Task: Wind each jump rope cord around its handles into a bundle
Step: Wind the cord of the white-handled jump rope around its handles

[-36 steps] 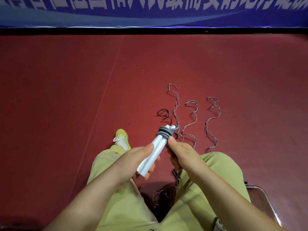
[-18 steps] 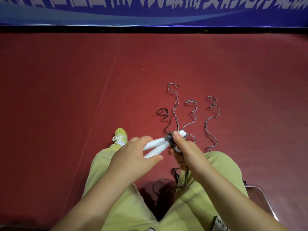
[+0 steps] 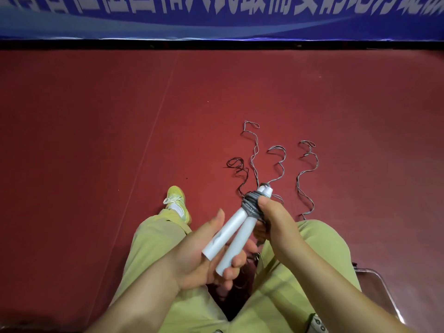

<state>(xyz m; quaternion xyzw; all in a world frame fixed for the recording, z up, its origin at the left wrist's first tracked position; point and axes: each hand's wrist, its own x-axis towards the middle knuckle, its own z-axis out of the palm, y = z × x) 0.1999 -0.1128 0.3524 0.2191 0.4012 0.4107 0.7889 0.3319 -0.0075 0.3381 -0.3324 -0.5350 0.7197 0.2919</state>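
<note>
Two white jump rope handles [image 3: 230,234] lie side by side above my lap, tilted up to the right. A grey cord [image 3: 251,204] is wound in several turns around their upper ends. My left hand [image 3: 204,255] cradles the lower ends of the handles from beneath, fingers curled under them. My right hand [image 3: 274,219] grips the wound cord, thumb pressed on the coils. Part of the cord drops behind my right hand toward my lap.
Several loose grey and dark rope cords [image 3: 281,164] lie in wavy lines on the red floor [image 3: 96,140] ahead. My left foot in a yellow shoe [image 3: 177,203] rests on the floor. A chair frame [image 3: 379,284] shows at the right. A blue banner [image 3: 216,18] runs along the far wall.
The handles turned from lying nearly level to pointing up to the right. My right hand brought the cord around them once more, and my left hand turned palm up beneath them.
</note>
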